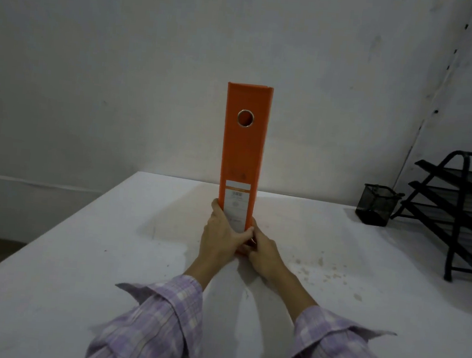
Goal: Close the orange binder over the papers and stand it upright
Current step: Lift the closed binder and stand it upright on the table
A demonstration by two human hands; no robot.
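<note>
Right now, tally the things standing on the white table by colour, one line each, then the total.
Orange: 1, the orange binder, upright, with the left hand and right hand gripping its base.
Black: 2, the mesh pen cup and the tiered paper tray.
Total: 3 on the table.

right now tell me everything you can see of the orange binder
The orange binder stands upright and closed on the white table, spine facing the camera. The spine has a metal-ringed finger hole near the top and a white label low down. The left hand and right hand clasp its base from either side.
</note>
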